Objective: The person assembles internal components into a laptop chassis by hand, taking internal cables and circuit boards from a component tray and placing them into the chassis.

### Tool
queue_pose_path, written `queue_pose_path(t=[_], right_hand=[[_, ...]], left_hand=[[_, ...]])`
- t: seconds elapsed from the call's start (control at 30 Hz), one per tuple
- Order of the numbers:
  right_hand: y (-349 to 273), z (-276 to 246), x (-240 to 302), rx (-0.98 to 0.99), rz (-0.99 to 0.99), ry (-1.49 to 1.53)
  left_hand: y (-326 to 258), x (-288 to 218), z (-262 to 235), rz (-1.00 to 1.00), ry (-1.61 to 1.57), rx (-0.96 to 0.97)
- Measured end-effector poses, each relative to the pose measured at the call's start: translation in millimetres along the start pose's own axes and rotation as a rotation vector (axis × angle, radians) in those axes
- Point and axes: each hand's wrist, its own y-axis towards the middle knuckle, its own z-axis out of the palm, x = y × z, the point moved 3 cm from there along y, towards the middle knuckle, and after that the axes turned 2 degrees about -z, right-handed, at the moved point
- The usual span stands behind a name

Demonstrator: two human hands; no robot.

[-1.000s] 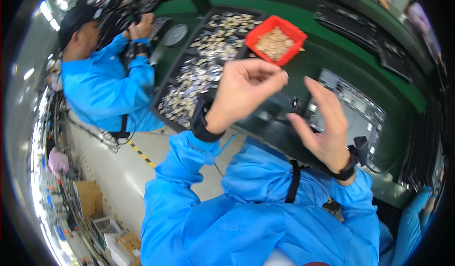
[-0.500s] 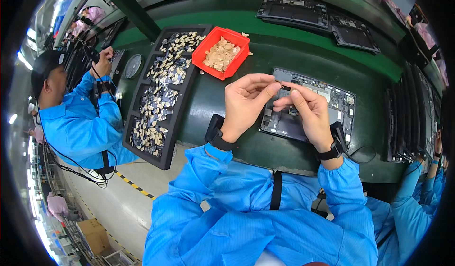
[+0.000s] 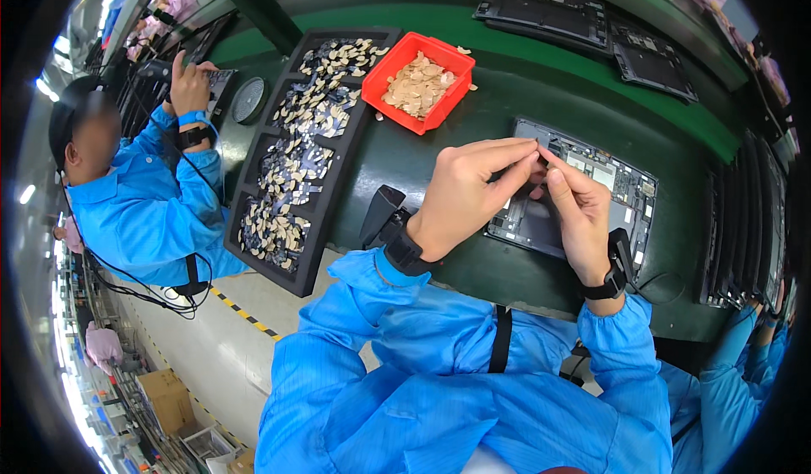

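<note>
Head view: left hand point(image 3: 475, 188) (pinched closed, contents unclear) and right hand point(image 3: 583, 216) (grip unclear), apart a second ago, now meet over opened device point(image 3: 623, 197) on table point(image 3: 372, 170), engaging both at one spot

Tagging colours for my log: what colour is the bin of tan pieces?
The bin is bright red; head view.

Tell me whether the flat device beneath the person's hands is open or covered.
Open: the flat device has its inner circuitry showing, with no cover over the part visible beside the right hand.
</note>
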Motion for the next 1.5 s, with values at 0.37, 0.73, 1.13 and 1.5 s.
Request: queue_pose_path(t=[0.37,0.73,1.13,1.5], right_hand=[[-5.6,18.6,1.7,-0.062,-0.052,-0.134],[11.6,-0.7,13.0,-0.032,0.200,-0.099],[14.5,2.7,36.8,0.211,0.063,-0.469],[12.7,14.5,51.9,0.336,0.050,-0.579]], left_hand=[[-3.2,-16.0,-5.5,-0.003,0.185,-0.065],[46.4,23.0,-77.7,-0.143,0.572,-0.197],[2.6,-7.7,-10.4,0.367,0.392,0.190],[2.0,-17.6,-23.9,0.398,0.272,0.127]])
